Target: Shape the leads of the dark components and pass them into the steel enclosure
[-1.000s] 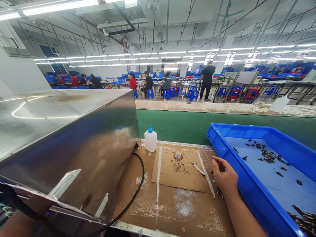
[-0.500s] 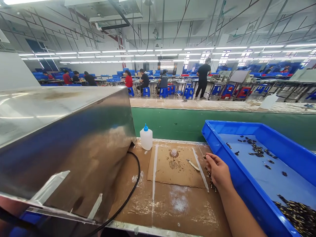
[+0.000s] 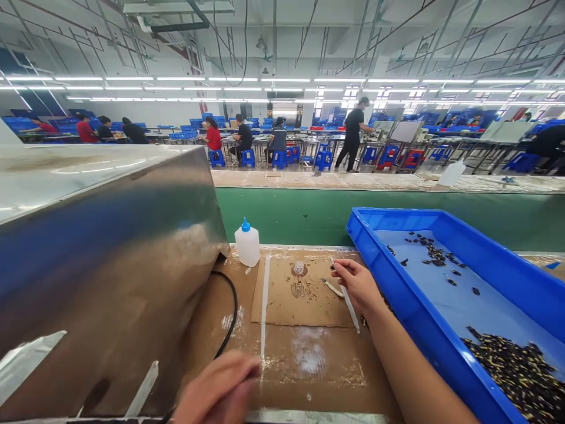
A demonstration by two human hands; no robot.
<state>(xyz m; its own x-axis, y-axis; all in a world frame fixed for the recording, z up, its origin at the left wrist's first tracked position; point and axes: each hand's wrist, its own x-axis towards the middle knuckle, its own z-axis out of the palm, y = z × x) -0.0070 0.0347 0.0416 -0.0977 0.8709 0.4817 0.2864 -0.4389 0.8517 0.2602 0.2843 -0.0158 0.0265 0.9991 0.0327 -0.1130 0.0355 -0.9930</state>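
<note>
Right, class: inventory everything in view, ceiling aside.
Metal box: one, silver, left
Cable: one, black, beside box
Bottles: two, white, bench and ledge
Cardboard: one, brown, on bench
Small container: one, clear, on cardboard
Thin tool: one, whitish, on cardboard
Tray: one, blue, right
Small parts: many, dark, mostly in tray
Panel: one, green, behind bench
People: several, dark or red clothes, background
Stools: several, blue and red, background
Right hand: one, cardboard's right edge, fingers holding piece
Left hand: one, blurred, front

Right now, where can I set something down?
Bare: brown bench nearer you than the flat cardboard sheet, between your left hand and right forearm. Crowded: the sheet's right side, by your right hand, a slim cream tool and the blue plastic tray.
</note>
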